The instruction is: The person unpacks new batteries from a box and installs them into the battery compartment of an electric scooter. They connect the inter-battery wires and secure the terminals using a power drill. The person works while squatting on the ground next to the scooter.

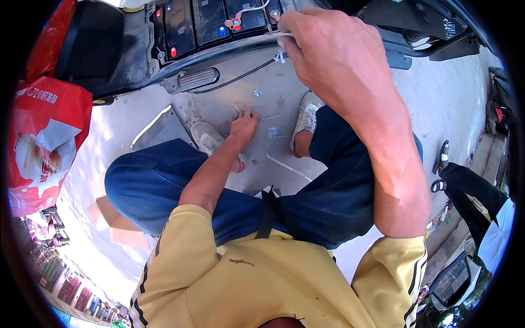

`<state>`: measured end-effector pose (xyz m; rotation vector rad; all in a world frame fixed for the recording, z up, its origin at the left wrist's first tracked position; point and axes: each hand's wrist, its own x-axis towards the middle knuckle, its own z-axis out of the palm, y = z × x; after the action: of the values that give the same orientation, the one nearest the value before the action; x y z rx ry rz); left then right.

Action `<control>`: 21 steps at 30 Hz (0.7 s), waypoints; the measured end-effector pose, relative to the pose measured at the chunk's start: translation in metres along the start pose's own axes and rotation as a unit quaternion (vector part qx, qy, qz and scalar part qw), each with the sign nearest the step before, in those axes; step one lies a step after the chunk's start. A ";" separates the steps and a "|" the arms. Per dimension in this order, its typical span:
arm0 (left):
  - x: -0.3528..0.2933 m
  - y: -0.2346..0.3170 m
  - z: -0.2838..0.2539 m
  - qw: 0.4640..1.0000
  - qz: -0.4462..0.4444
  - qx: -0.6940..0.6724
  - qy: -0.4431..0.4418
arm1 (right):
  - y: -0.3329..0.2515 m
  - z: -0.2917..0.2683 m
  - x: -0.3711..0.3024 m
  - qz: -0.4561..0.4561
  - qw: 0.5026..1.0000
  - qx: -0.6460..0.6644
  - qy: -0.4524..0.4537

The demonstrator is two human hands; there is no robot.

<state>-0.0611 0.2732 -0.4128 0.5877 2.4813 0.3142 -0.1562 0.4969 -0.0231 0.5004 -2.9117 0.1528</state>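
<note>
My right hand (pixel 336 57) is raised at the edge of a vehicle's battery bay, thumb and forefinger pinched on a thin pale wire (pixel 284 34). Just left of it, black batteries (pixel 210 22) sit side by side, with red and blue terminal caps. A white lead (pixel 254 7) with a red end lies over them. My left hand (pixel 243 128) reaches down to the ground between my shoes, fingers extended and apart. Beside its fingertips lie loops of thin pale wire (pixel 236 109); whether they touch is hard to see.
A metal foot pedal (pixel 199 79) and a black cable (pixel 240 79) run below the bay. Small bits of litter (pixel 257 92) and a yellow strip (pixel 151 127) lie on the ground. A red bag (pixel 49 136) hangs at left, near a cardboard box (pixel 123 227). Another person's legs (pixel 470 188) show at right.
</note>
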 end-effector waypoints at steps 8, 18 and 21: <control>0.004 0.003 0.011 0.998 0.034 0.037 -0.038 | 0.004 -0.015 0.001 0.070 0.993 0.098 -0.017; -0.021 0.008 0.000 0.997 0.062 -0.051 0.017 | 0.001 -0.021 0.006 0.083 0.988 0.123 -0.030; -0.029 0.001 -0.011 0.992 0.059 -0.108 0.003 | -0.003 -0.023 0.005 0.091 0.988 0.113 -0.045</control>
<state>-0.0455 0.2598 -0.3902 0.6431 2.3818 0.6232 -0.1564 0.4949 0.0004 0.2779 -3.0416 0.5025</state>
